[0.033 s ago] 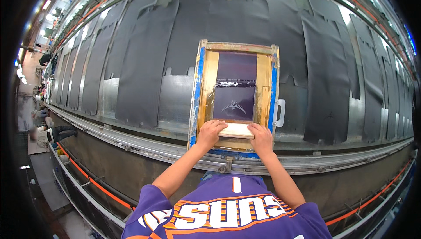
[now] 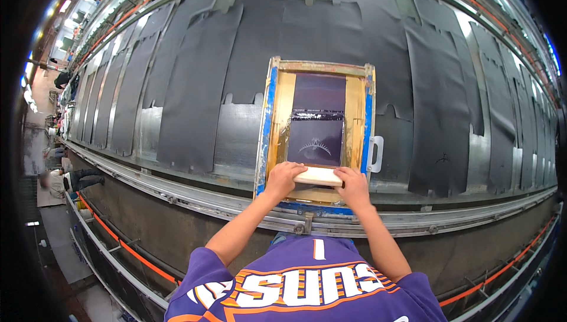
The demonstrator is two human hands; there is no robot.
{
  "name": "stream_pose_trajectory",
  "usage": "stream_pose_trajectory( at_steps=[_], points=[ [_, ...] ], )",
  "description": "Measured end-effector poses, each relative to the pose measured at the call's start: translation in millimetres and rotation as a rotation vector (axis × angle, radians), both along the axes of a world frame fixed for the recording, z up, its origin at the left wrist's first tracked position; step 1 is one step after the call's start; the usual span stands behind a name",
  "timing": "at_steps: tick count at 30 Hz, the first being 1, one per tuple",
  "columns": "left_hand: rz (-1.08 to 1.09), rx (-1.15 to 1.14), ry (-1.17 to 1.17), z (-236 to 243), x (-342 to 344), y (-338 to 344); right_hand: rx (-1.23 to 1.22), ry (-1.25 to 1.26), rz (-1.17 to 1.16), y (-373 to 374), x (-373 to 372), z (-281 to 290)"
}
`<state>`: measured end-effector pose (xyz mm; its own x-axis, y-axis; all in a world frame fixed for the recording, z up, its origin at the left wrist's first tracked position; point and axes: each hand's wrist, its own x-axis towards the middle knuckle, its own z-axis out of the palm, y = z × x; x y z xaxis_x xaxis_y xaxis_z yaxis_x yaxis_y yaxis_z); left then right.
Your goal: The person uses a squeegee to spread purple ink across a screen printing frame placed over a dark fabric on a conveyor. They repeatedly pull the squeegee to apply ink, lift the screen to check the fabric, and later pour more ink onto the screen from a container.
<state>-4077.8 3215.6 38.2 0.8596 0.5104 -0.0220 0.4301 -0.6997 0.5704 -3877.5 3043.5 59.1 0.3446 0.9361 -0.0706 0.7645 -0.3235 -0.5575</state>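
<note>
Left hand (image 2: 283, 179) and right hand (image 2: 353, 186) clamp fingers on 1 pale bar (image 2: 318, 176). It lies inside the frame (image 2: 368, 109), near end.

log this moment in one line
left hand: gripping pale bar, left end; right hand: gripping right end; blue-edged frame: bar across near end

Pale bar-shaped squeegee (image 2: 319, 176), set crosswise just below the picture's centre, inside the near end of a rectangular screen frame (image 2: 368, 103), lying flat, blue-sided, yellowish borders around a dark panel
</note>
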Motion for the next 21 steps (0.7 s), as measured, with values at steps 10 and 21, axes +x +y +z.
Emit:
stream_pose_trajectory(
  at_steps=[10, 21],
  points=[
    [0.031, -0.120, 0.040, 0, 95, 118, 0.268, 0.514, -0.711, 21, 124, -78],
    [-0.118, -0.001, -0.143, 5, -64, -25, 0.431, 0.263, -0.743, 60, 90, -14]
  ],
)
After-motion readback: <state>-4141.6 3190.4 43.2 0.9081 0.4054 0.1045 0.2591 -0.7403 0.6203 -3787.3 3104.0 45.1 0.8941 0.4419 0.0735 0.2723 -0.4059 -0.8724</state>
